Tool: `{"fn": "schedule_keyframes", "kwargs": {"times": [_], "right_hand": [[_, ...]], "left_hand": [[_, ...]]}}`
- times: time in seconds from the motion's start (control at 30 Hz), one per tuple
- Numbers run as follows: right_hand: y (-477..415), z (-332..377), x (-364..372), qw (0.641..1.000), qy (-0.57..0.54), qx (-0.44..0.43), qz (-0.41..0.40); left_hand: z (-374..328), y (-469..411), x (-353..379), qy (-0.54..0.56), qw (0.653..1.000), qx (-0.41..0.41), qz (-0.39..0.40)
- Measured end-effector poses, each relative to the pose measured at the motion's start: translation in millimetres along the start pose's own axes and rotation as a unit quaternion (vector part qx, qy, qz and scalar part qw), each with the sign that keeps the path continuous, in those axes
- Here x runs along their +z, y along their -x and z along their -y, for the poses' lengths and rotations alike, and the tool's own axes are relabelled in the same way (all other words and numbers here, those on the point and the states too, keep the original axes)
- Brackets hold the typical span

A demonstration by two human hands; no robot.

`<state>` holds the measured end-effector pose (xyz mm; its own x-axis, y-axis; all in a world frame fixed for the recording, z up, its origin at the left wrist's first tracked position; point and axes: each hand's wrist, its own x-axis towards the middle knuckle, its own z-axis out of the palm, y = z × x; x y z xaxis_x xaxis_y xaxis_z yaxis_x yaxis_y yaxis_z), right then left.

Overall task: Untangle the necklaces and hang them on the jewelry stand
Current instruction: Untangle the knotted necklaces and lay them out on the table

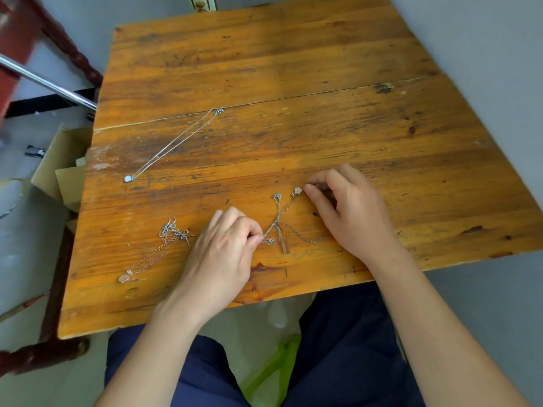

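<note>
Left hand [226,248] pinches the tangled chain [302,237]; right hand [348,211] curls beside its flower pendant [297,190], grip unclear

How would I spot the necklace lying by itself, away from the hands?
Start at the wooden table's left side, beyond the left hand. A silver necklace lies stretched in one long straight diagonal, a round pale pendant at its near end. Unlike the bunched chains at the near edge, it touches nothing else.

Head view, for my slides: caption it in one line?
Left hand and right hand pinch tangled necklaces on a wooden table.
</note>
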<state>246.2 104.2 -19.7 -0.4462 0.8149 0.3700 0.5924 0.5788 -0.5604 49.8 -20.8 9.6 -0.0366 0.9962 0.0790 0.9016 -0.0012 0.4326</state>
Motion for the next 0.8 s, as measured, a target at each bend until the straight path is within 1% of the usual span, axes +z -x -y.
{"fn": "schedule_keyframes", "kwargs": {"times": [0.1, 0.23, 0.33, 0.43, 0.53, 0.6, 0.7, 0.8], "right_hand": [[-1, -1, 2, 0.999, 0.018, 0.020, -0.030], [-4, -5, 6, 0.986, 0.064, 0.110, -0.108], [-4, -5, 6, 0.982, 0.087, 0.117, -0.122], [-1, -2, 3, 0.989, 0.049, 0.083, -0.114], [5, 5, -3, 0.994, -0.004, 0.047, -0.099], [13, 12, -5, 0.996, -0.042, 0.046, -0.062], [26, 29, -1, 0.998, -0.055, 0.034, 0.001], [31, 45, 3, 0.997, -0.065, 0.031, 0.011]], "left_hand": [[4, 4, -2, -0.001, 1.000, -0.005, 0.004], [8, 9, -4, 0.000, 1.000, -0.009, 0.003], [10, 12, -5, 0.009, 1.000, -0.015, -0.006], [9, 12, -8, 0.043, 0.999, -0.027, -0.013], [6, 5, -10, 0.074, 0.996, -0.036, -0.043], [3, -2, -12, 0.069, 0.996, -0.029, -0.056], [-1, -11, -13, 0.048, 0.997, -0.023, -0.052], [-3, -9, -8, 0.048, 0.997, -0.032, -0.053]]}}
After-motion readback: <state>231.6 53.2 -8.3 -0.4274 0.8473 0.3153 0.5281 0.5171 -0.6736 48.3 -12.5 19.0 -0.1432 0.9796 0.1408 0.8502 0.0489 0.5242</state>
